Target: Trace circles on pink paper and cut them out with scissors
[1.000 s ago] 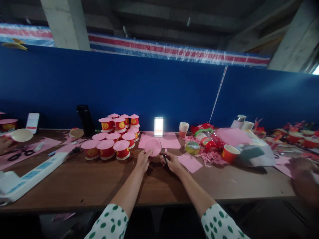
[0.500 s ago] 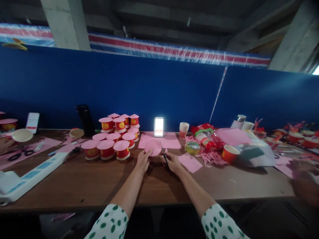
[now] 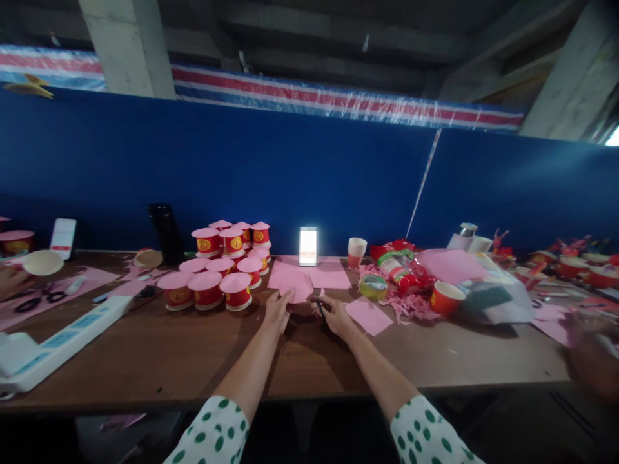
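Note:
Between thumb and fingers, my left hand (image 3: 277, 312) pinches the lower left edge of a round pink paper disc (image 3: 296, 287). My right hand (image 3: 334, 314) is closed around dark scissors (image 3: 317, 303), whose blades point up and away at the disc's right edge. Whether the blades touch the paper I cannot tell. Behind the disc lies a larger pink sheet (image 3: 333, 273) on the table. A lit phone (image 3: 308, 247) stands upright at its back. To the left are several red paper cups (image 3: 236, 296) topped with pink paper, some stacked.
A white power strip (image 3: 72, 345) and a black bottle (image 3: 165, 233) stand left. At right are a pink paper square (image 3: 370, 316), a tape roll (image 3: 374, 286), shredded pink paper (image 3: 411, 308) and a red cup (image 3: 447, 298). Other people's hands (image 3: 13, 281) show at both sides.
The disc and the scissors blades have shifted very slightly to the left. My hands keep nearly the same position and grip.

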Action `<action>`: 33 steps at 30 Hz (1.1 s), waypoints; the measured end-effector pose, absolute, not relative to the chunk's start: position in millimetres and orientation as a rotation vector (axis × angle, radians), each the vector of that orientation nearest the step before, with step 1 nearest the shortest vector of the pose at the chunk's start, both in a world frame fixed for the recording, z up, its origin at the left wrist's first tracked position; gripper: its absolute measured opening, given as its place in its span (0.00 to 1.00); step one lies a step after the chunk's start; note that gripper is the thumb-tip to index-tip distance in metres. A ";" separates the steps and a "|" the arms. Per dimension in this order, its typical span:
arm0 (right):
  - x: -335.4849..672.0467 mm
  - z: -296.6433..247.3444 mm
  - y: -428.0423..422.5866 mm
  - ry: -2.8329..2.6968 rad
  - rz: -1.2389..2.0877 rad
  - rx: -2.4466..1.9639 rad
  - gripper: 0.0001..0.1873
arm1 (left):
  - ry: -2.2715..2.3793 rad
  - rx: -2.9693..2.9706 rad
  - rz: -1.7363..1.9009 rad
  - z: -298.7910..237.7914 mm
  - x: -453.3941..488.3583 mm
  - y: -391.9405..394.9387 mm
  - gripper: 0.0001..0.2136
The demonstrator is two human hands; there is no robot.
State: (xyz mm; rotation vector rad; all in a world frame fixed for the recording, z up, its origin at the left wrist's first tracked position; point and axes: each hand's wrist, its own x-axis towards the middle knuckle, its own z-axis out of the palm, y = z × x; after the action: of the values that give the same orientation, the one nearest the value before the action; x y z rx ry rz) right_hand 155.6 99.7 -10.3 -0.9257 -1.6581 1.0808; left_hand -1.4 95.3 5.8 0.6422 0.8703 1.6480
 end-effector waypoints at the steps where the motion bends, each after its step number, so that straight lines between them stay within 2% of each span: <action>1: 155.6 -10.5 99.7 -1.659 1.078 -0.934 0.17 | 0.869 0.638 1.655 6.2 -1.3 95.1 0.14; 19: 154.6 -16.3 101.2 -1.583 1.184 -0.893 0.19 | 0.947 0.664 1.645 6.6 -1.3 95.5 0.11; 33: 154.9 -13.9 101.4 -1.636 1.098 -0.892 0.19 | 0.879 0.660 1.627 6.6 -0.7 95.5 0.13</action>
State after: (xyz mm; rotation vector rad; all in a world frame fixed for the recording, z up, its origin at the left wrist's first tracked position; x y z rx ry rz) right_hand 154.9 101.4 -13.9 -0.8918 -1.6365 1.0976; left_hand -0.7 95.5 6.6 0.6601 0.8790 1.6275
